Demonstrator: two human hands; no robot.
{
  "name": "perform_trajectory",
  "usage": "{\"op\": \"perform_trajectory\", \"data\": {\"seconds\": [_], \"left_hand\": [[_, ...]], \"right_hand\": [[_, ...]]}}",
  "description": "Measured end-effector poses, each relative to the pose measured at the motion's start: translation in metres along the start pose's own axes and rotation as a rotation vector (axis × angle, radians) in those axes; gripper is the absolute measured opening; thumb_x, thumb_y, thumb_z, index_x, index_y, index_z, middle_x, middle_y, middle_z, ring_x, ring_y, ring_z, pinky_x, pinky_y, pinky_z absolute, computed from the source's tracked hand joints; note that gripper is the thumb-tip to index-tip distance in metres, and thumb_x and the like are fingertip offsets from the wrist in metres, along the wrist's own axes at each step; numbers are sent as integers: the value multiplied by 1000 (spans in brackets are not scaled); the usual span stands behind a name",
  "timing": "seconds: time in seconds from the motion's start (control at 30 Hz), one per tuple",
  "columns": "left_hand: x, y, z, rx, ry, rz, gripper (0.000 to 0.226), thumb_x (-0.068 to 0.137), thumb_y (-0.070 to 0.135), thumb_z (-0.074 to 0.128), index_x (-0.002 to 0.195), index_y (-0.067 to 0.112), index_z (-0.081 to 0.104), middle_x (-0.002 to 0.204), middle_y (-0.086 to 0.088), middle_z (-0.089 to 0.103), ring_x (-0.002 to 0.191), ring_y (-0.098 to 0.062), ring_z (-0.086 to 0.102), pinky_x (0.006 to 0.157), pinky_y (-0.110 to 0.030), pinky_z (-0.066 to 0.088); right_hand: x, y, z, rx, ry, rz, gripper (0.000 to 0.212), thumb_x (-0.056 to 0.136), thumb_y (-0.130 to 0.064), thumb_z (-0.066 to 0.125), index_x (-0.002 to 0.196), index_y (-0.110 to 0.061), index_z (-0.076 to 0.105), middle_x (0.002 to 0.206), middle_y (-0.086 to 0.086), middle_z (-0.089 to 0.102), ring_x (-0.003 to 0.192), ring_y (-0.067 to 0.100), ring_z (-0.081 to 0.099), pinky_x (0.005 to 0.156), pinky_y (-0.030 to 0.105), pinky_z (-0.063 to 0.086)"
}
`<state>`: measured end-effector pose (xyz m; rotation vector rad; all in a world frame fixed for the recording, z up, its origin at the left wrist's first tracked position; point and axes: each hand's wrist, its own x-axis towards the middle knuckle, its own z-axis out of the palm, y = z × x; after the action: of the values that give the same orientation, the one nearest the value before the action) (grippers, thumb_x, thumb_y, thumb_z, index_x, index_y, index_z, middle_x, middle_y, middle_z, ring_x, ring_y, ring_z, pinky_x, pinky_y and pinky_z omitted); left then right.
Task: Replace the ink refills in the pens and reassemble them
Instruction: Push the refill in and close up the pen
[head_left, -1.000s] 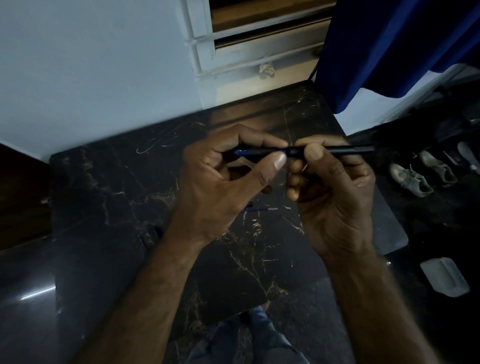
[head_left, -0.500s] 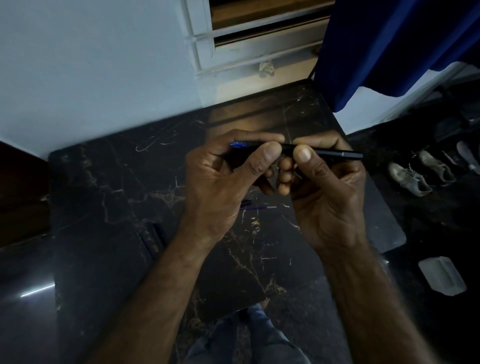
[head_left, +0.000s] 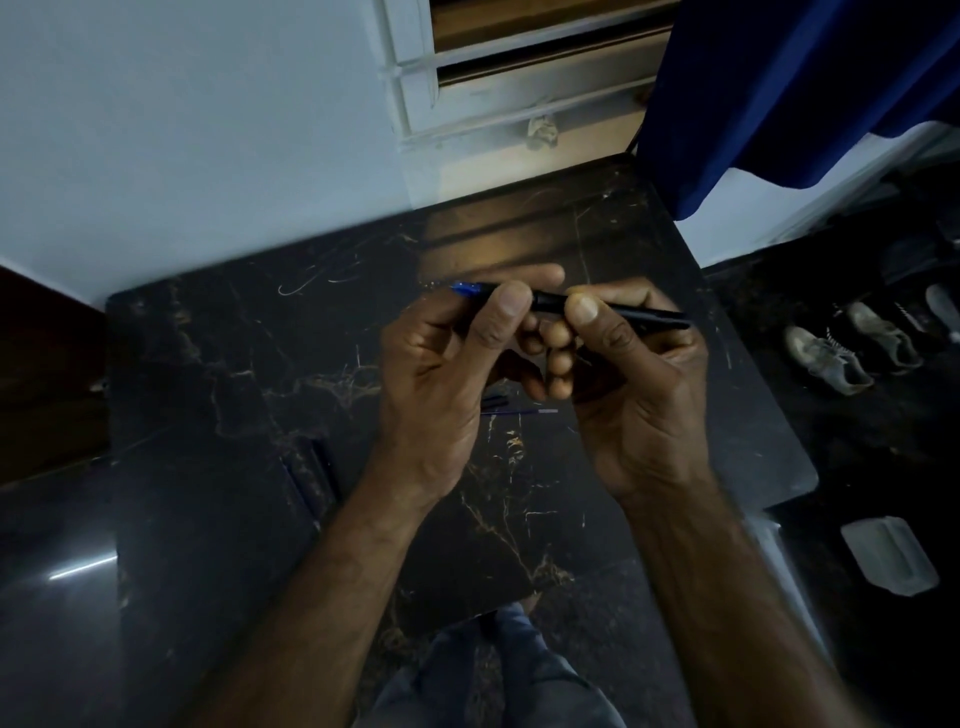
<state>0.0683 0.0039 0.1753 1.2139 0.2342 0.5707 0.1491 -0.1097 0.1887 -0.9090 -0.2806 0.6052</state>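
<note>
Closer together now than a second ago, your left hand (head_left: 441, 374) and right hand (head_left: 639, 384) both pinch the black pen (head_left: 549, 303) between them above the counter (head_left: 208, 389), so keep its halves aligned while twisting gently.

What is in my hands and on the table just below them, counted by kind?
Pen, gripped by the left hand and the right hand: 1
Thin blue refill lying on the table: 1
Short dark piece beside the refill, too dim to identify: 1
Total: 3
</note>
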Motion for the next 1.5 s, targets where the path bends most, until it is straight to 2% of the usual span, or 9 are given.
{"op": "perform_trajectory", "data": {"seconds": [0.47, 0.57, 0.7, 0.83, 0.97, 1.07, 1.17, 1.33, 1.5], "left_hand": [[1, 4, -10, -30, 91, 49, 23, 105, 12, 58, 114, 13, 79, 89, -3, 71, 80, -13, 69, 62, -29, 61], [4, 4, -11, -33, 120, 47, 22, 106, 13, 58, 114, 12, 79, 89, 1, 72, 79, -12, 68, 60, -29, 61], [9, 2, -11, -17, 103, 39, 22, 106, 13, 59, 117, 4, 75, 92, 1, 73, 80, -12, 69, 60, -29, 61], [15, -4, -8, -27, 88, 10, 22, 105, 13, 60, 115, 8, 79, 94, -5, 74, 79, -13, 70, 60, -29, 62], [19, -7, -6, -11, 81, 14, 22, 104, 15, 62, 115, 10, 80, 91, -4, 74, 79, -12, 70, 60, -29, 61], [20, -10, -6, 20, 80, 17, 21, 104, 17, 63, 113, 15, 82, 90, -2, 75, 77, -11, 69, 59, -28, 59], [20, -13, -8, 46, 85, 21, 20, 103, 18, 64, 108, 20, 84, 97, -4, 76, 75, -11, 69, 56, -28, 58], [21, -15, -12, 63, 103, 39, 19, 104, 18, 65, 108, 17, 84, 99, -4, 78, 74, -11, 69, 54, -27, 56], [21, -15, -17, 104, 87, 55, 18, 104, 17, 67, 105, 19, 84, 97, -10, 79, 71, -11, 67, 52, -27, 55]], "right_hand": [[21, 2, -1, -230, 2, 138, 54, 91, -50, 74, 92, 3, 64, 60, 6, 53, 43, 15, 44, 44, 25, 36], [21, -7, -18, -143, -109, 84, 30, 93, -24, 72, 116, -6, 65, 79, 8, 63, 63, 18, 60, 49, 26, 48], [18, -10, -32, -209, -101, -4, 6, 97, -9, 71, 102, -8, 68, 81, 8, 71, 66, 18, 66, 49, 26, 51], [21, -9, -36, -350, -22, -31, 34, 103, -29, 63, 83, -2, 67, 72, 5, 67, 52, 18, 60, 44, 28, 47], [24, -15, -47, -325, -109, -44, 27, 100, -17, 68, 116, 4, 63, 82, 10, 69, 70, 23, 67, 53, 33, 54], [26, -15, -48, -340, -87, -50, 12, 99, -15, 69, 98, -4, 67, 75, 6, 70, 62, 20, 67, 50, 30, 52], [29, -10, -49, -456, -20, -30, 34, 103, -34, 63, 79, -10, 70, 67, 6, 67, 48, 20, 61, 43, 29, 47], [30, -13, -55, -375, -156, -18, 24, 97, -18, 73, 114, -1, 65, 83, 9, 73, 71, 25, 71, 54, 35, 55], [32, -7, -51, -448, -75, -16, 33, 105, -28, 61, 80, -9, 70, 65, 6, 65, 46, 19, 59, 44, 28, 46]]}}
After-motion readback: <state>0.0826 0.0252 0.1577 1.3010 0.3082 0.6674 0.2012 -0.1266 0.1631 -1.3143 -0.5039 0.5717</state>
